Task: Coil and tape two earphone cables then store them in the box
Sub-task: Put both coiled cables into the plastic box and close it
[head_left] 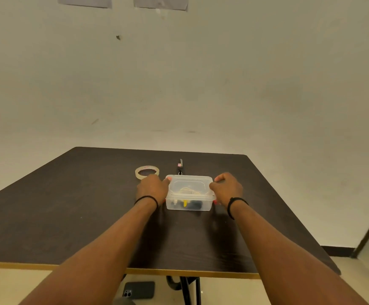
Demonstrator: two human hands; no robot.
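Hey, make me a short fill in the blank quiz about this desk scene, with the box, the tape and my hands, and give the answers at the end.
1. The clear plastic box has its lid ____.
2. The left hand and right hand grip the box at its two ____.
3. The tape roll lies flat on the table, to the ____ of the box.

Answers: on; ends; left

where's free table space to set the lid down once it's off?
Bare table lies left of the left hand, below the tape roll, and right of the right hand toward the table's right edge. Crowded: around the box, with both hands at its ends, and behind it, where a small dark tool lies.
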